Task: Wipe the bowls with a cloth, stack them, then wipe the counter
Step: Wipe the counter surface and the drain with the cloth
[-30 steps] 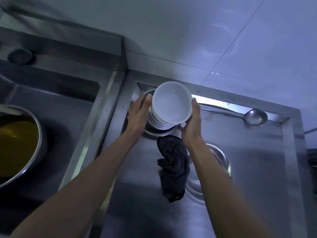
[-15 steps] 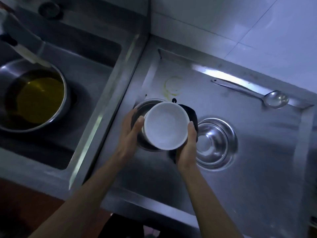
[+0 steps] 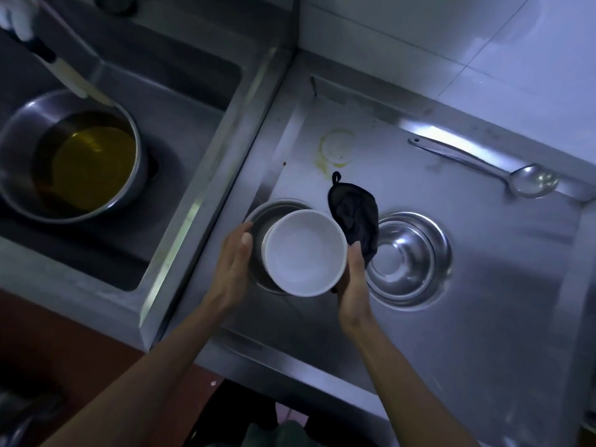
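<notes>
Holding the white bowls between both palms, we record the near field first: left hand on the stack's left side, fingers fairly straight and laid along the rim of a steel bowl beneath the stack; right hand on the stack's right side, thumb up against the top bowl's rim, remaining fingers hidden behind the bowls. Whether the right hand also pinches the cloth we cannot tell. The stack sits mouth-up, opening facing the camera, tilted slightly; lower rims show as thin white arcs at its left edge.

Just beyond the right thumb lies the dark cloth, bunched, long axis running from near to far, its small hanging loop pointing away from us. It touches the rim of a second steel bowl, which rests upright and to the right on the counter.

Farther back: a yellowish ring stain on the counter, and a ladle lying diagonally, cup toward the right. Far left, a steel pot of yellow liquid in the sink basin.

Versus one second ago: the stack has come down from near the back wall to the counter's front; the cloth, then hanging below the right hand, now lies beyond it.
</notes>
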